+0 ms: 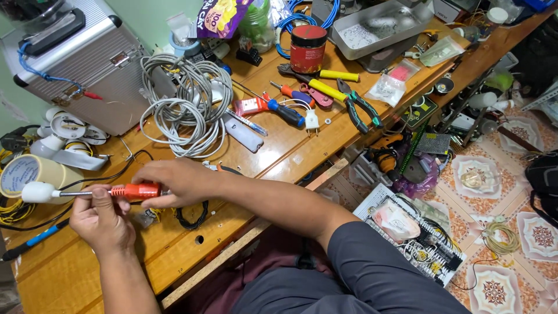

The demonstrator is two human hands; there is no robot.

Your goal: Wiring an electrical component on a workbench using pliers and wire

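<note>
Head view: my right hand (174,181) grips the screwdriver (135,191), left hand (102,218) pinches its shaft; tip in white plug (36,192), work unfinished.

left hand (102,218): fingers curled, thumb up, closed in a grip
right hand (174,181): just beside it, palm down, fingers closed
right forearm: crosses diagonally

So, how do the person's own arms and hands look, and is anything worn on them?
Both hands are bare: no gloves, rings or watch show on the left hand or the right hand. The forearms are uncovered as well. The right arm carries a short dark grey sleeve that ends near the elbow. The left arm shows no sleeve within the picture.
</note>
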